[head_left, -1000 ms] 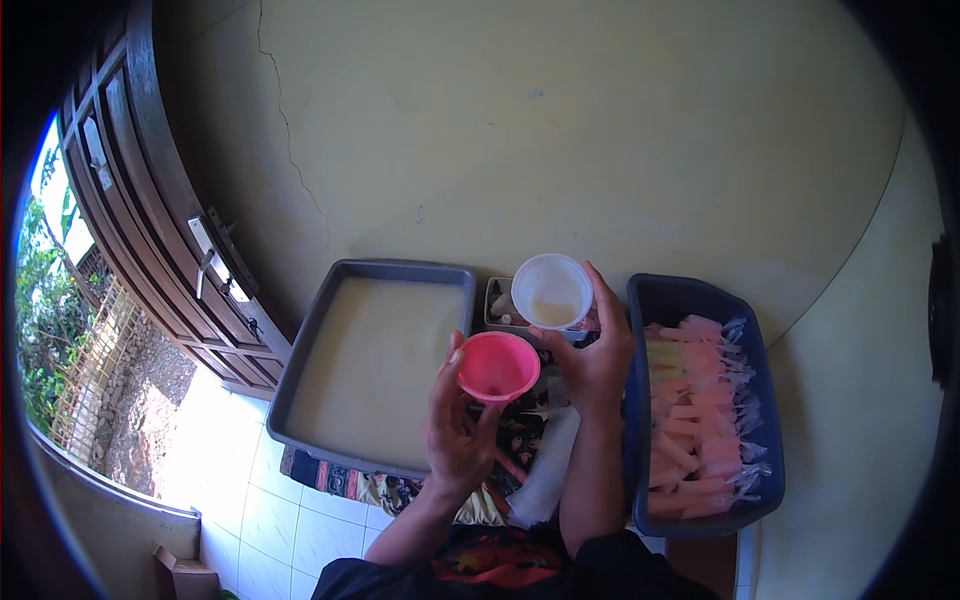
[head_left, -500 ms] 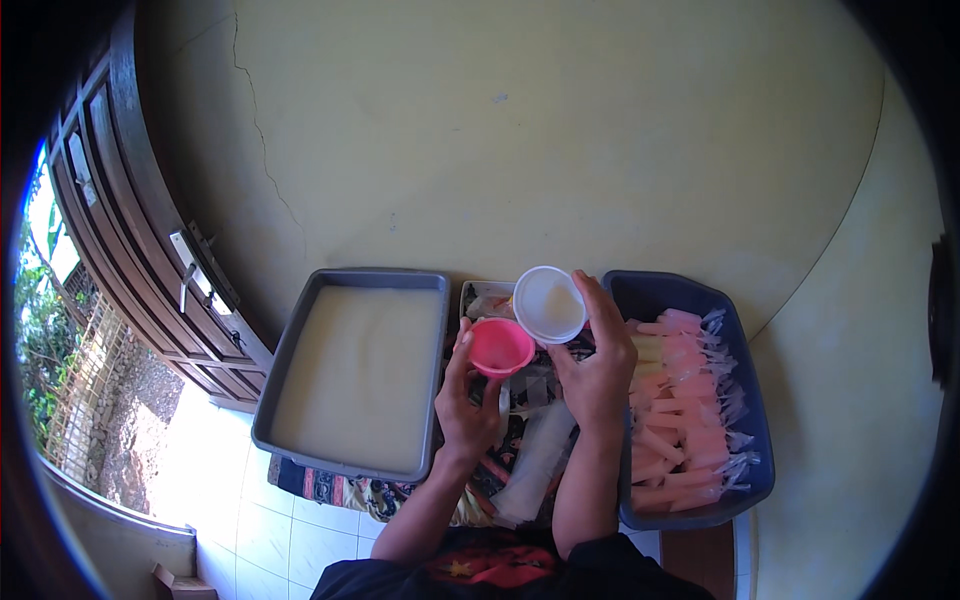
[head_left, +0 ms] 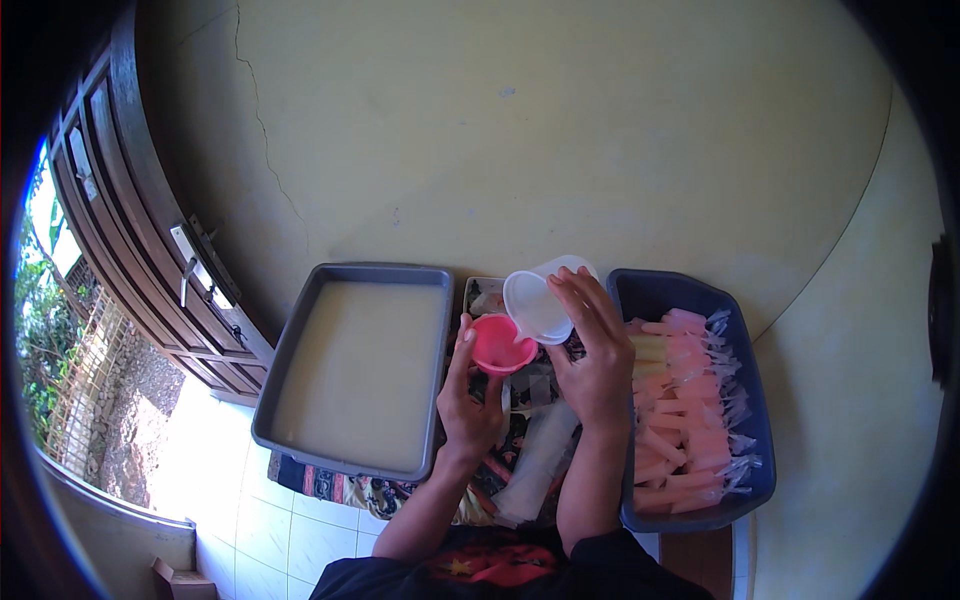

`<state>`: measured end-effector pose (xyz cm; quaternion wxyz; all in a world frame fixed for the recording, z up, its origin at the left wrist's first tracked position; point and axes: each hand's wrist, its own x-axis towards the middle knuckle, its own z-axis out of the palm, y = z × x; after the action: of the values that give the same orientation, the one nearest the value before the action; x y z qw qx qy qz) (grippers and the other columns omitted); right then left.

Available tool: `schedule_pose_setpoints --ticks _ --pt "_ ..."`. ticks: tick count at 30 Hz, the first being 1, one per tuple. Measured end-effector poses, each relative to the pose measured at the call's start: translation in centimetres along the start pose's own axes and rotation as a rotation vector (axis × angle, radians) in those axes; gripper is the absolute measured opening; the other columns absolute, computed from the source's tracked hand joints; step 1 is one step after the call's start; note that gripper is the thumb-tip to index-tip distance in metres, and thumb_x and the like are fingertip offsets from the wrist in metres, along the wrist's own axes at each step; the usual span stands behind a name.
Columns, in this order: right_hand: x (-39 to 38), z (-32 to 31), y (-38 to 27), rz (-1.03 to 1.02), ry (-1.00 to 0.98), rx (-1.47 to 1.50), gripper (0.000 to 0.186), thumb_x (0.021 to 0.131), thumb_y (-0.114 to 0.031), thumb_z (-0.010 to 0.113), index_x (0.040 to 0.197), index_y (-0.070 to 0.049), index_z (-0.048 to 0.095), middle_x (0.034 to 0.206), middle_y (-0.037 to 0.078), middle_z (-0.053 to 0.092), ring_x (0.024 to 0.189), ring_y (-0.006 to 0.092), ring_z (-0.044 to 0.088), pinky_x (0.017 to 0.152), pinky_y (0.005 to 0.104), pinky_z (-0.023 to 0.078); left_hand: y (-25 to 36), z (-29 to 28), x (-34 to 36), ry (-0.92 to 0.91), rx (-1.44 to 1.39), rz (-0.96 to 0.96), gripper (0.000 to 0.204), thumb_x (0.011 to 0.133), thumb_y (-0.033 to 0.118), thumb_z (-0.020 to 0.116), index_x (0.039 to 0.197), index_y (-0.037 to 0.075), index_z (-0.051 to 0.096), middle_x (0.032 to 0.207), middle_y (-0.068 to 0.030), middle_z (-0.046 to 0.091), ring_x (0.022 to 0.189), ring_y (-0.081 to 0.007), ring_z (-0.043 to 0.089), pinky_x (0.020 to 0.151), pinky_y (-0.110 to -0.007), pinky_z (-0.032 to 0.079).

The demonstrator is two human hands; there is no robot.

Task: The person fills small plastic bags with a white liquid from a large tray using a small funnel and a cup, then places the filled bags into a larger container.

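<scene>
My left hand (head_left: 468,412) is closed round a pink funnel (head_left: 490,350), whose wide mouth faces up. What hangs under the funnel is mostly hidden by my fingers. My right hand (head_left: 598,378) grips a white plastic cup (head_left: 558,282), tipped to the left with its lip over the funnel's edge. Pale liquid runs from the cup's lip into the funnel. Left of my hands stands a grey basin (head_left: 447,340) with milky liquid (head_left: 365,370) in it. To the right, a dark blue tub (head_left: 748,365) holds several rows of filled plastic tubes (head_left: 690,410), mostly pink, a few pale yellow.
Clear plastic bags (head_left: 538,465) lie on patterned cloth (head_left: 385,495) between the two containers. A whitish tray (head_left: 486,284) sits behind the funnel. The wall (head_left: 560,140) rises close behind. At the left is a brown wooden door (head_left: 150,230), with white floor tiles (head_left: 265,525) below it.
My right hand has tipped the cup to the left, and liquid now flows into the funnel. The left hand and funnel have barely moved.
</scene>
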<state>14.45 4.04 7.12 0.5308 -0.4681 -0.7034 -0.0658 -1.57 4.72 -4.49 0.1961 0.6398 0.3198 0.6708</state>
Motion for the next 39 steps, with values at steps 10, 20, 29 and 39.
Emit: schedule_pose_setpoints --ticks 10,20,29,39 --pt "0.2 -0.1 0.0 0.032 0.036 0.064 0.082 0.073 0.004 0.092 0.149 -0.010 0.064 0.142 0.014 0.070 0.133 0.0358 0.067 0.110 0.0481 0.055 0.4 -0.2 0.0 0.014 -0.003 0.001 0.086 0.093 -0.021 0.069 0.168 0.004 0.033 0.176 -0.0278 0.030 0.159 -0.0407 0.039 0.120 -0.050 0.052" --pt "-2.8 3.9 5.1 0.412 -0.003 0.361 0.085 0.079 -0.017 0.097 0.152 0.002 0.057 0.139 0.021 0.071 0.125 0.0272 0.072 0.103 0.0398 0.062 2.4 -0.4 0.1 0.070 -0.100 -0.003 0.088 0.094 -0.021 0.066 0.169 0.005 0.029 0.176 -0.0286 0.027 0.159 -0.0414 0.039 0.121 -0.051 0.052" --pt "-8.2 9.7 8.8 0.414 -0.127 0.163 0.087 0.074 -0.023 0.097 0.147 0.005 0.058 0.138 0.026 0.069 0.126 0.0419 0.070 0.110 0.0488 0.055 1.8 -0.2 -0.6 0.102 -0.114 0.014 0.082 0.096 -0.016 0.070 0.167 -0.004 0.031 0.174 -0.0347 0.029 0.159 -0.0455 0.038 0.122 -0.050 0.049" --pt "-9.8 10.0 8.7 0.374 -0.240 0.110 0.088 0.074 -0.027 0.097 0.146 0.005 0.058 0.133 0.028 0.070 0.123 0.0434 0.070 0.108 0.0505 0.055 1.7 -0.3 -0.7 0.093 -0.135 -0.005 0.082 0.096 -0.015 0.071 0.167 -0.004 0.032 0.175 -0.0339 0.027 0.160 -0.0449 0.037 0.123 -0.050 0.047"
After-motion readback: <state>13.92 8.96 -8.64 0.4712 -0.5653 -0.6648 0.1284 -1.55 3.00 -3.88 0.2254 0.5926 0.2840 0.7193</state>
